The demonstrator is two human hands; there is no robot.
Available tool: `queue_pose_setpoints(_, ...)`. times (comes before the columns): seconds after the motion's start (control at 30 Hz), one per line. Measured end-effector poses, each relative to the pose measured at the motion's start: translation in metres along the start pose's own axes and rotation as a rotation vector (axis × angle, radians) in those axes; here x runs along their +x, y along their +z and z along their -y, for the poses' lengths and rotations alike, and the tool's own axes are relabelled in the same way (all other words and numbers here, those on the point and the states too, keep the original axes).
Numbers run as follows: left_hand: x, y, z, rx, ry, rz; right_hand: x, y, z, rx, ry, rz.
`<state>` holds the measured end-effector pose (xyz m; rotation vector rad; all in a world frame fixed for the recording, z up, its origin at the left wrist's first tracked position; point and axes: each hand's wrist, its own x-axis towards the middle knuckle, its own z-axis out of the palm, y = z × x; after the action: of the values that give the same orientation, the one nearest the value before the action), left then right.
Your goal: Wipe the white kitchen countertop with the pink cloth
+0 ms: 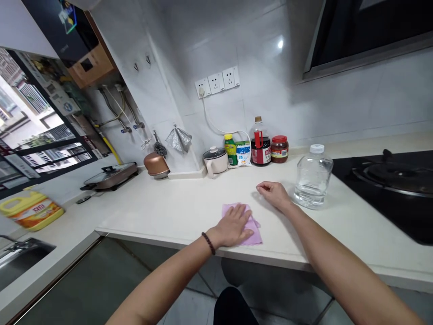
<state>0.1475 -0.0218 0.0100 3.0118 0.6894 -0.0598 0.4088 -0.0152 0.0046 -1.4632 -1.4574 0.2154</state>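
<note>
My left hand (234,225), with a dark beaded bracelet at the wrist, lies flat on a pink cloth (253,232) near the counter's front edge. Its fingers are stretched out and slightly spread, covering much of the cloth. To the right, my right hand (275,195) rests at the countertop (189,203) with its fingers curled in; nothing shows in them. Just beyond that hand stands a clear plastic bottle (313,178) with a white cap, partly filled with clear liquid.
Along the wall stand a small pot (216,161), a green bottle (230,149), a white packet (243,154), a dark sauce bottle (260,151) and a red-lidded jar (279,150). A black stove (399,180) is at right; a sink (23,257) and yellow jug (32,210) at left.
</note>
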Motion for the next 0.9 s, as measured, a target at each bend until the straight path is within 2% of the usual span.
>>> queue_pose_setpoints(0.13, 0.06, 0.002, -0.017, -0.015, 0.04, -0.03, -0.001, 0.0, 0.0, 0.016, 0.001, 0.014)
queue_pose_setpoints(0.27, 0.106, -0.002, -0.008, -0.027, -0.06, -0.055, -0.002, -0.002, -0.002, 0.053, 0.006, 0.022)
queue_pose_setpoints(0.37, 0.124, -0.005, 0.009, -0.039, -0.158, -0.043, -0.002, -0.002, -0.004, 0.059, 0.005, 0.017)
queue_pose_setpoints(0.47, 0.128, -0.004, 0.028, -0.041, -0.243, -0.053, -0.002, -0.002, -0.006, 0.044, 0.009, 0.002)
queue_pose_setpoints(0.57, 0.118, -0.004, 0.054, -0.025, -0.34, -0.072, -0.003, -0.002, -0.006, 0.033, 0.014, -0.007)
queue_pose_setpoints(0.63, 0.1, -0.005, 0.077, -0.008, -0.416, -0.077, -0.003, -0.002, -0.005, 0.034, 0.019, -0.006)
queue_pose_setpoints(0.8, 0.026, -0.004, 0.141, 0.035, -0.616, -0.097, -0.002, -0.001, -0.006, 0.037, 0.02, 0.005)
queue_pose_setpoints(0.9, -0.021, -0.002, 0.163, 0.062, -0.712, -0.102, -0.001, -0.001, -0.01, 0.04, 0.015, 0.008)
